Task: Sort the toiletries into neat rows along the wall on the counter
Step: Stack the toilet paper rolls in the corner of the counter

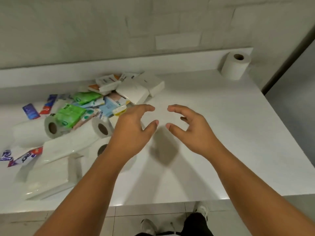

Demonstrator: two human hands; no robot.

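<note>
A jumbled pile of toiletries covers the left half of the white counter point(213, 133): green packets point(70, 114), white tissue packs point(134, 91), small sachets point(30, 111) and toilet rolls point(52, 127) lying on their sides. One toilet roll point(236, 65) stands upright alone at the back right, against the wall ledge. My left hand point(133, 128) hovers at the pile's right edge, fingers loosely curved, holding nothing. My right hand point(189, 128) faces it a short gap away, equally empty. Another roll point(102, 149) is partly hidden behind my left forearm.
A raised ledge point(119, 65) runs along the tiled wall behind the counter. Large flat white packs point(51, 176) lie at the front left. The counter's front edge is near my body, with floor tiles and my shoes point(202, 211) below.
</note>
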